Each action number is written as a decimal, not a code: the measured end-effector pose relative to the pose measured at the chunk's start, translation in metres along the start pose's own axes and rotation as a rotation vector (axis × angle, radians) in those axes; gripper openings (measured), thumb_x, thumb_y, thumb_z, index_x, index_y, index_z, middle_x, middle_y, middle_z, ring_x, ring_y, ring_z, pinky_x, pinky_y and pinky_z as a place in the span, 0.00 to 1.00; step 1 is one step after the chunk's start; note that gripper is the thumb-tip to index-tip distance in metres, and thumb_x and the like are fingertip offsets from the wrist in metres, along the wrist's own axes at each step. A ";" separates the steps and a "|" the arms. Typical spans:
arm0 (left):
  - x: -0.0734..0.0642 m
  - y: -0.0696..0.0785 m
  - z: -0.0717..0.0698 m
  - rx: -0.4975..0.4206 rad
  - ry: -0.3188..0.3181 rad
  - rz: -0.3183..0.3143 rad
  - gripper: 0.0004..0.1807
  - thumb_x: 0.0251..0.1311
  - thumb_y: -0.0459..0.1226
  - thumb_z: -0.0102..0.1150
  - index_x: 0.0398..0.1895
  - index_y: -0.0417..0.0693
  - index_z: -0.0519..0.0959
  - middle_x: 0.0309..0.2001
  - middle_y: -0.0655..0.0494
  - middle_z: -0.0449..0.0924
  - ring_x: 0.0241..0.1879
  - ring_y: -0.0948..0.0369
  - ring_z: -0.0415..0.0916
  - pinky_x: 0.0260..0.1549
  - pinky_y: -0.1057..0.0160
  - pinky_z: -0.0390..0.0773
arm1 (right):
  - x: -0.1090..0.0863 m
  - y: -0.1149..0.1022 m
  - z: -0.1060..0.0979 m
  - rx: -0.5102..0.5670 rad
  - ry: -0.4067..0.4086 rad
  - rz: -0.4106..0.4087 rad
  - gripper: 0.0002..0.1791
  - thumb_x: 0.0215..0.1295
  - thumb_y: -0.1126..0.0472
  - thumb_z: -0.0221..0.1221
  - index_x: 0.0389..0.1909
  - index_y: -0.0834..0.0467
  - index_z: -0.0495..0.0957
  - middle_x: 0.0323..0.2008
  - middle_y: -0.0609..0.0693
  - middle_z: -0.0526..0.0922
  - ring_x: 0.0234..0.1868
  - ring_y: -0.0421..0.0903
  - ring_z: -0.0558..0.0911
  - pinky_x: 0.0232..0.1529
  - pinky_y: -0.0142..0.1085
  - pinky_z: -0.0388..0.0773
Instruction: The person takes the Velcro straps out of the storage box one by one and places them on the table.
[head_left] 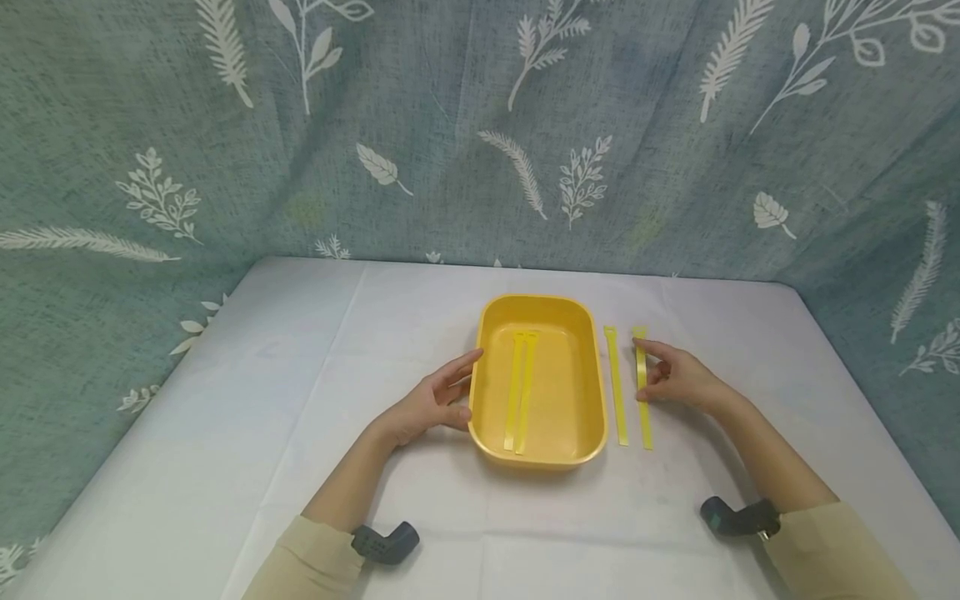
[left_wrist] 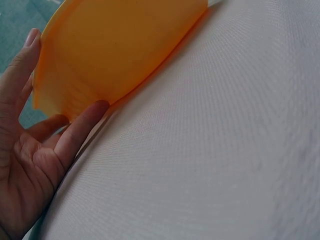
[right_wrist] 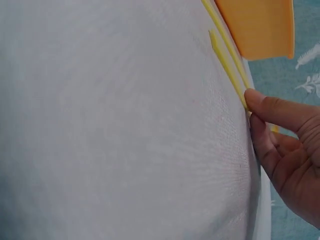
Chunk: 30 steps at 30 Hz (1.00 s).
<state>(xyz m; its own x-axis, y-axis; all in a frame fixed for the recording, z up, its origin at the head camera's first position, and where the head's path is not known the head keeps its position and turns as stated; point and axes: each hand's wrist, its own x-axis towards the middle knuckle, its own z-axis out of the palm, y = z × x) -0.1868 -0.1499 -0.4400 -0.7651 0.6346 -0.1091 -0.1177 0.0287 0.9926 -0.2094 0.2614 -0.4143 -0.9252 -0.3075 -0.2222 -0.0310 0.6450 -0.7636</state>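
A yellow rectangular tray [head_left: 566, 387] with rounded corners sits on the white-covered table. Two thin yellow cable ties [head_left: 527, 392] lie side by side inside it, their wider slotted ends toward the back. My left hand [head_left: 426, 404] rests against the tray's left side, fingers spread and touching the wall, as the left wrist view also shows. To the right of the tray lies another yellow cable tie [head_left: 617, 392]. Beside that one, my right hand [head_left: 678, 379] pinches the rightmost cable tie [head_left: 646, 425] between thumb and fingers, its front end stretching along the cloth.
A white cloth [head_left: 225, 467] covers the table. Behind and at both sides hangs a teal curtain [head_left: 435, 167] with white leaf patterns. Dark wrist-worn devices [head_left: 386, 543] sit on both forearms.
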 end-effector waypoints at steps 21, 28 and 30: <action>0.000 0.002 0.001 0.045 0.022 -0.014 0.47 0.54 0.35 0.66 0.74 0.64 0.51 0.74 0.58 0.48 0.73 0.56 0.46 0.64 0.54 0.62 | 0.000 0.004 0.000 -0.020 0.078 -0.013 0.44 0.45 0.63 0.73 0.63 0.72 0.64 0.41 0.60 0.71 0.32 0.45 0.73 0.30 0.26 0.74; 0.000 0.002 0.001 0.040 0.029 -0.020 0.47 0.53 0.35 0.67 0.73 0.65 0.52 0.74 0.58 0.49 0.73 0.56 0.47 0.63 0.54 0.63 | 0.004 0.003 -0.001 -0.040 0.085 0.068 0.43 0.44 0.61 0.74 0.62 0.70 0.67 0.39 0.58 0.72 0.35 0.47 0.71 0.30 0.26 0.71; 0.000 0.002 0.001 0.034 0.023 -0.014 0.47 0.53 0.36 0.67 0.74 0.64 0.52 0.74 0.58 0.49 0.73 0.56 0.47 0.63 0.55 0.63 | 0.005 0.002 -0.001 -0.020 0.082 0.083 0.43 0.43 0.61 0.74 0.61 0.70 0.67 0.40 0.57 0.72 0.36 0.47 0.70 0.31 0.25 0.72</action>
<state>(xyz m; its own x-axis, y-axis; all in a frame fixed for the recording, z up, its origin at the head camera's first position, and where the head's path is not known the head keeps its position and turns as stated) -0.1863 -0.1493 -0.4380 -0.7781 0.6158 -0.1237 -0.1069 0.0642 0.9922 -0.2143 0.2620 -0.4167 -0.9527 -0.1945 -0.2336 0.0408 0.6797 -0.7323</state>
